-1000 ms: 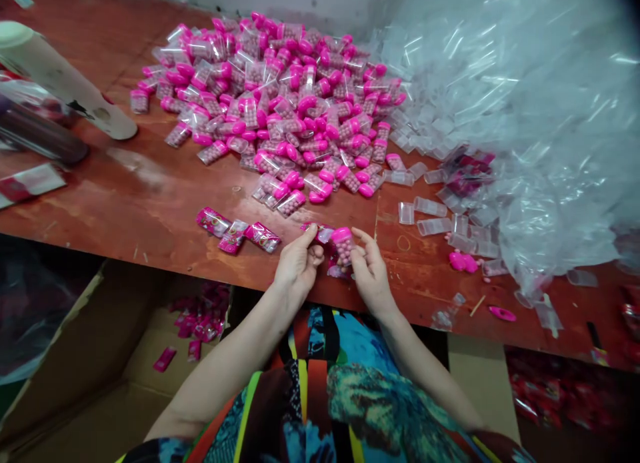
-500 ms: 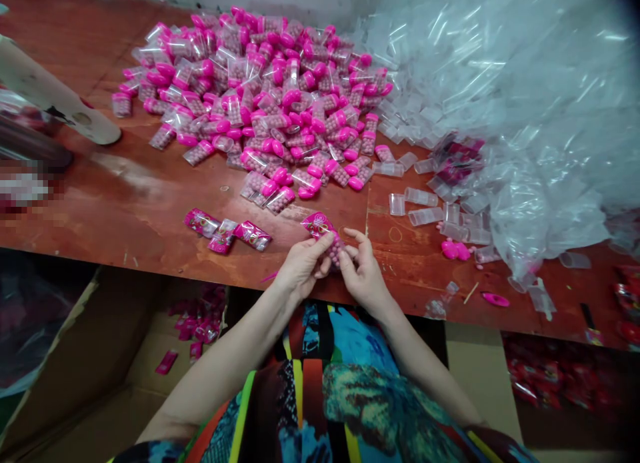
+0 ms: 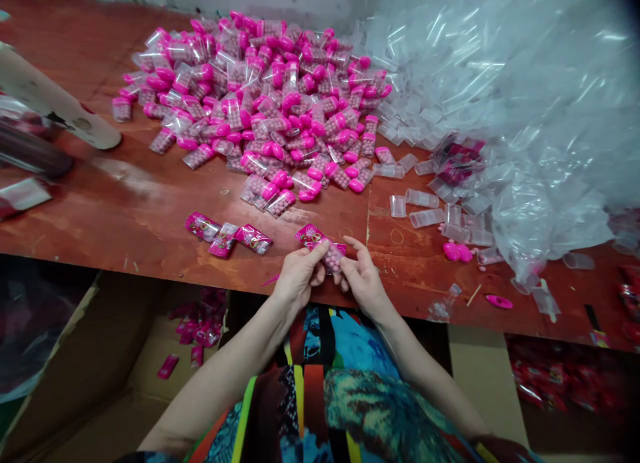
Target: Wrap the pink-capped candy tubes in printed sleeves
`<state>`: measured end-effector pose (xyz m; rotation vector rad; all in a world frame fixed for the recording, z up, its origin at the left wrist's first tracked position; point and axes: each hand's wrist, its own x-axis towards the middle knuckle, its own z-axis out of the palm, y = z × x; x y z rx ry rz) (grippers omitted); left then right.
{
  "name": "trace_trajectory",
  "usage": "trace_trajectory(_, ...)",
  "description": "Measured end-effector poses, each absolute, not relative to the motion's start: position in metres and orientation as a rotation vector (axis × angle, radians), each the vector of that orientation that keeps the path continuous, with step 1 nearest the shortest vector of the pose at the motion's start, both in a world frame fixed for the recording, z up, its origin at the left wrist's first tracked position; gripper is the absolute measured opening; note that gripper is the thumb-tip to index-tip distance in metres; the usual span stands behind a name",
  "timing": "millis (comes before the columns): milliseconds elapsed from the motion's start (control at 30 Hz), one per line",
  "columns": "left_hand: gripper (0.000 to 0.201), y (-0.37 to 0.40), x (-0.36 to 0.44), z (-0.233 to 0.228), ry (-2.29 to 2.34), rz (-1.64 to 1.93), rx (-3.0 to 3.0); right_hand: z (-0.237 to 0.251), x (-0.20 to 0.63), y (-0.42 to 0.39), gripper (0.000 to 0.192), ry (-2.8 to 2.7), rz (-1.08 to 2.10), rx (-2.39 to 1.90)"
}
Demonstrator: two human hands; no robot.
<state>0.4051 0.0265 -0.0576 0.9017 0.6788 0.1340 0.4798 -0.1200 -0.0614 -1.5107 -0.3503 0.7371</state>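
Observation:
My left hand (image 3: 296, 274) is closed on a small clear container of pink candy balls (image 3: 331, 259), its thumb on top. A printed pink wrapper (image 3: 308, 235) covers the container's far left end; the balls show at the near right end. My right hand (image 3: 366, 281) pinches that near end between thumb and fingers, with the index finger raised. To the left lie three wrapped pink packs (image 3: 223, 239) close together. Beyond my hands is a big heap of clear containers (image 3: 270, 109) with pink caps, filled with pink balls.
A clear plastic bag (image 3: 525, 203) and loose empty clear containers (image 3: 426, 217) spread over the right of the reddish table. Pink caps (image 3: 456, 251) lie near them. Below the table's front edge, a cardboard box (image 3: 145, 356) holds pink packs. A pale tube (image 3: 75, 113) lies at left.
The container with its wrapper has tipped flatter and moved slightly toward me, and more of the wrapper's printed face shows. Both hands keep hold of it.

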Motion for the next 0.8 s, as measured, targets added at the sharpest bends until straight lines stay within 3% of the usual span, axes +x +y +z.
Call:
trace_trajectory(267, 0.044, 0.030, 0.404, -0.053, 0.556, 0.075, 0.812, -0.070, 0.480, -0.119, 0.060, -0.378, 0.742, -1.494)
trace_trajectory(500, 0.056, 0.026, 0.407, -0.057, 0.605, 0.055, 0.799, -0.072, 0.475, -0.115, 0.057, -0.387, 0.635, -1.529)
trace_trajectory(800, 0.038, 0.034, 0.406, -0.060, 0.546, 0.051, 0.743, -0.059, 0.471, -0.113, 0.060, -0.361, 0.726, -1.430)
